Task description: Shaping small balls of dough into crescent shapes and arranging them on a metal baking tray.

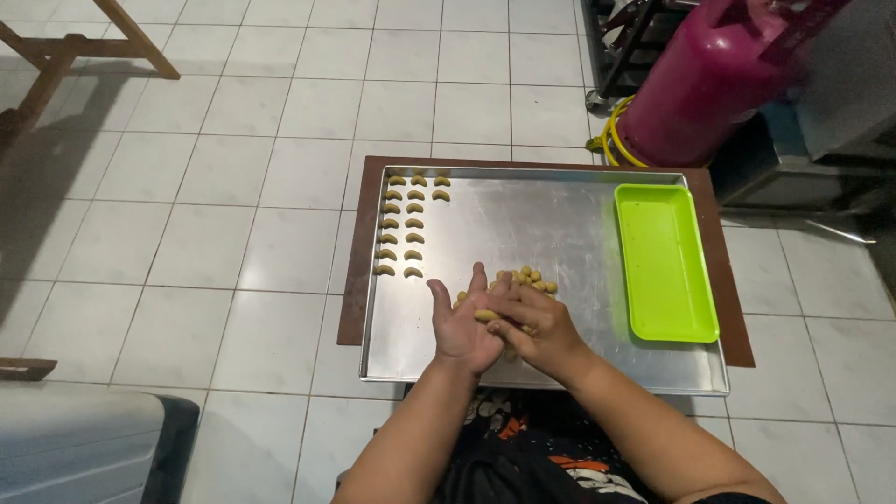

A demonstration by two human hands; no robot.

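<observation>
Dough is being shaped right now, by the look of it: the left hand point(464, 327) lies flat and open, palm up, with a small piece of dough point(486, 315) resting on it, and the right hand point(537, 327) curls over it, fingertips pressing on that piece. Both hands hover low over the near edge of the baking tray point(523, 210). Just beyond the fingers sits a loose heap of dough bits point(530, 278). Farther off, ahead and to the left of the left hand, crescent cookies point(408, 224) stand in neat rows. Finishing this piece would call for a gentle bend and a careful reach to that rows' end. A green tray point(665, 261) lies right of the right hand.
</observation>
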